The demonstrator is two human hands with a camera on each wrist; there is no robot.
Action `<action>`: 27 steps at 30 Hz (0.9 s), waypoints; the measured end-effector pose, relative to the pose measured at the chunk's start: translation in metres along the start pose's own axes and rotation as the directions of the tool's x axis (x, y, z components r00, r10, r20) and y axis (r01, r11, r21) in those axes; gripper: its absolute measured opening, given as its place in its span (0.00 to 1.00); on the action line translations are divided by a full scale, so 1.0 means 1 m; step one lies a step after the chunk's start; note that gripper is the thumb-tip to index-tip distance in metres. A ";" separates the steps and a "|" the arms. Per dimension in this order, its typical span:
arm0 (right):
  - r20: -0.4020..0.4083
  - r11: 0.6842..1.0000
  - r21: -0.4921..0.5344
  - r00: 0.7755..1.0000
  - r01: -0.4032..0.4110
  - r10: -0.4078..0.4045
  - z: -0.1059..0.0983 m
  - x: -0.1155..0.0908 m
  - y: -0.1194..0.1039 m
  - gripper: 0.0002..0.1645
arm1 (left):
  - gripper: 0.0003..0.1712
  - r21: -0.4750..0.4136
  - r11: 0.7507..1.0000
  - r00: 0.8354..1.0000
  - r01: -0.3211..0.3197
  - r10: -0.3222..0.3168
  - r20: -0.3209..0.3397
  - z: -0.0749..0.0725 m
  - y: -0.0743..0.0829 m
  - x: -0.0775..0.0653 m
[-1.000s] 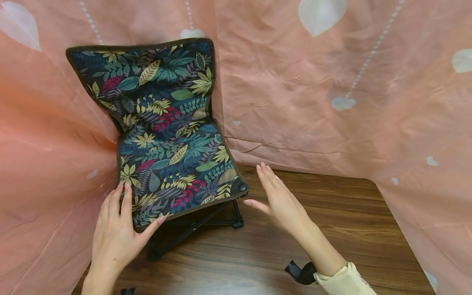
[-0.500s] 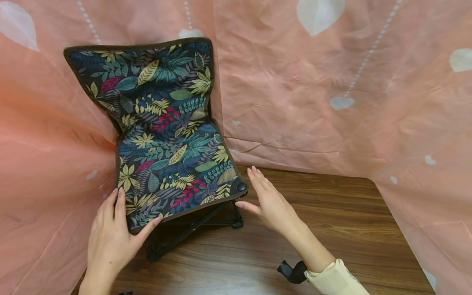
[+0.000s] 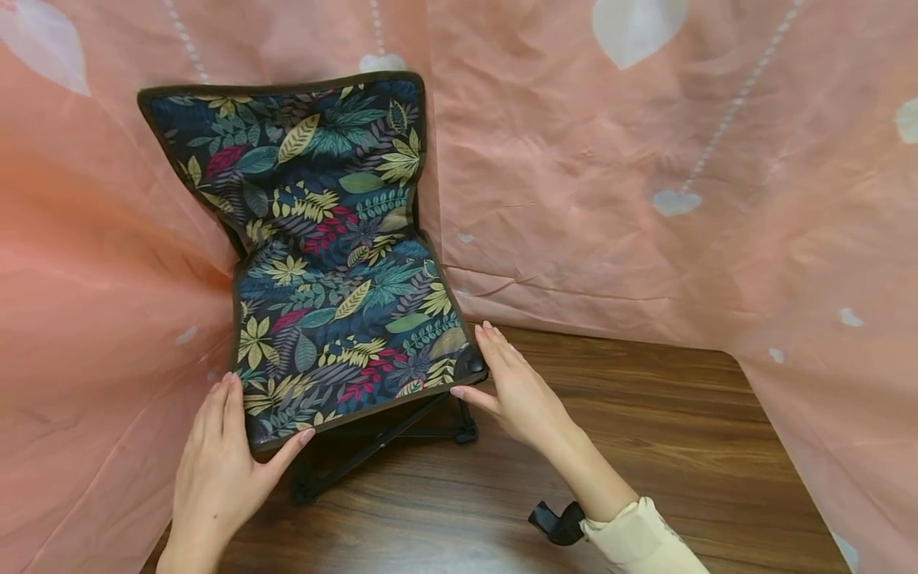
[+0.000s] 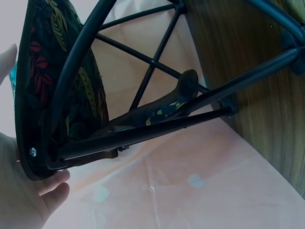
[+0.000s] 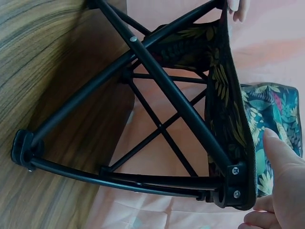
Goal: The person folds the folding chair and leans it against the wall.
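While the seat's front edge slants across in front of the person, here are both hands, one at each near corner. The left hand [image 3: 218, 470] lies at the left corner, fingers straight along the side, thumb spread wide towards the front edge; the left wrist view puts that corner right up against the palm. Over on the other side, the right hand [image 3: 519, 395] shows straight fingers beside the black corner patch [image 3: 469, 363], thumb stretched away towards the front edge, a broad gap between; whether it actually presses the fabric I can't tell. Neither hand is curled round anything.

And between them, the leaf-patterned folding chair [image 3: 351, 299]! It lies straight ahead and a little to the left, its long axis running from that front edge away to the backrest [image 3: 315, 151], which leans off slightly left. The left corner sits closer to the person than the right, so the right hand reaches farther forward.

Underneath, the dark frame tubes [image 5: 174, 100] cross, the feet down on the wooden surface [image 3: 660, 414]. A black curved piece [image 3: 559, 522] shows beside the cream sleeve [image 3: 641, 538], and behind it all hangs pink cloth [image 3: 559, 183] with pale drops and hearts.
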State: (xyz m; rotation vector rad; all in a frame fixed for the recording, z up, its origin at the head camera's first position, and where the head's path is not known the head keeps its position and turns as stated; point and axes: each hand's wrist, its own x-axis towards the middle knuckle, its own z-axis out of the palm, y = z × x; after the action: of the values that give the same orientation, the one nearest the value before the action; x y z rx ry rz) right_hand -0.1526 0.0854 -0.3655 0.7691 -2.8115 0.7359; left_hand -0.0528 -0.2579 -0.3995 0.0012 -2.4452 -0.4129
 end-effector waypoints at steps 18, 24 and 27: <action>0.036 0.998 0.053 0.998 -0.043 0.041 0.014 0.011 0.000 0.48 | 0.65 0.011 0.996 0.993 0.083 -0.084 0.086 -0.001 -0.003 -0.004; 0.037 0.997 0.060 0.998 -0.047 0.045 0.017 0.011 -0.001 0.46 | 0.59 -0.004 0.994 0.989 0.106 -0.105 0.100 -0.001 -0.002 -0.004; 0.054 0.996 0.060 0.997 -0.064 0.061 0.018 0.010 0.000 0.47 | 0.56 -0.007 0.993 0.988 0.116 -0.115 0.106 -0.001 -0.002 -0.004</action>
State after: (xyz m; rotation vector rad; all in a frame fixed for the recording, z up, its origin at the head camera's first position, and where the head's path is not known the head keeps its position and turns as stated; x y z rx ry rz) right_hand -0.1614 0.0720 -0.3783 0.7232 -2.8832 0.8280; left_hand -0.0491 -0.2594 -0.4014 0.1188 -2.5549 -0.4915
